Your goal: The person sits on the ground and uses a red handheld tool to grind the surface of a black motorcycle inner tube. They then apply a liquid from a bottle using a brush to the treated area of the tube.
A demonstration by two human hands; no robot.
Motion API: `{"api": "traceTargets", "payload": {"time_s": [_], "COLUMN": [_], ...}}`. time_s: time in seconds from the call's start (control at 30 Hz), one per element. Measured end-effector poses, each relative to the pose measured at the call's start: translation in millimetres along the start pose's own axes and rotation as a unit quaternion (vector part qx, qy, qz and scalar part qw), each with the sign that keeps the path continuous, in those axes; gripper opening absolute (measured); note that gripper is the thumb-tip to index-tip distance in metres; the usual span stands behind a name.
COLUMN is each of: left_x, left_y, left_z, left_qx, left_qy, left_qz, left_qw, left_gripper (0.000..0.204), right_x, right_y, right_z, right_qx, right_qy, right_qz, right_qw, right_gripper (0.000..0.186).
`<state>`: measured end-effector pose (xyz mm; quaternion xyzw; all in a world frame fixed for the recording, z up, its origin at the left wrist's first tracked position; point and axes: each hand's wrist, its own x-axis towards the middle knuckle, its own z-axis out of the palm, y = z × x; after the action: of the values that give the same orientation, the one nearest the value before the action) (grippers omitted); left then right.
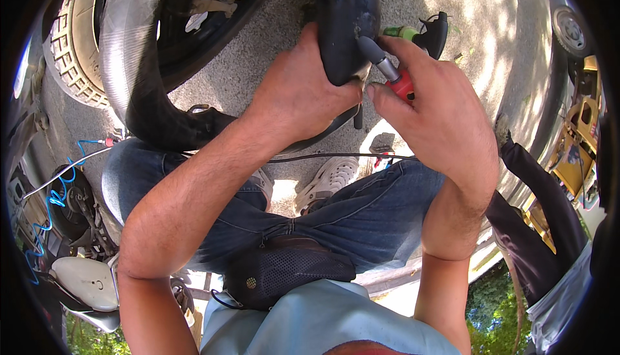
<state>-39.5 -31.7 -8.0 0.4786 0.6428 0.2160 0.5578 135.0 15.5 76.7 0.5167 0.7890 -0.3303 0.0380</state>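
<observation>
Your left hand (307, 87) is clamped on the black tube (349, 22), up front above your knees, thumb at the bend. Your right hand (442, 106) is closed around the red tool (402, 86): silver collar, grey tip up against the right side of the tube. Both hands are close together, right one just right of the bend. More of the tube loops off to your left, beside the tyre (77, 45), which has chunky tread. Green tool (402, 32) sits past your right fingers, by a black part. Black cord (342, 155) crosses in front of your shoes (334, 177). Blue coiled hose (59, 190) at far left. Another person's dark trousers (526, 245) show at right.
</observation>
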Motion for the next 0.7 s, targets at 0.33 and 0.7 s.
{"api": "traceTargets", "payload": {"time_s": [0.33, 0.7], "left_x": [0.6, -0.7], "left_y": [-0.9, 0.2], "left_z": [3.4, 3.8], "left_qx": [-0.01, 0.015], "left_qy": [0.014, 0.025], "left_qz": [0.002, 0.013], "left_qw": [1.0, 0.999], "left_gripper": [0.069, 0.069], "right_x": [10.8, 1.7], "right_y": [-0.3, 3.0], "right_z": [-2.1, 1.8], "right_qx": [0.043, 0.01], "right_qy": [-0.021, 0.006], "right_qz": [0.009, -0.009], "right_qw": [0.999, 1.0], "right_gripper": [0.049, 0.051]}}
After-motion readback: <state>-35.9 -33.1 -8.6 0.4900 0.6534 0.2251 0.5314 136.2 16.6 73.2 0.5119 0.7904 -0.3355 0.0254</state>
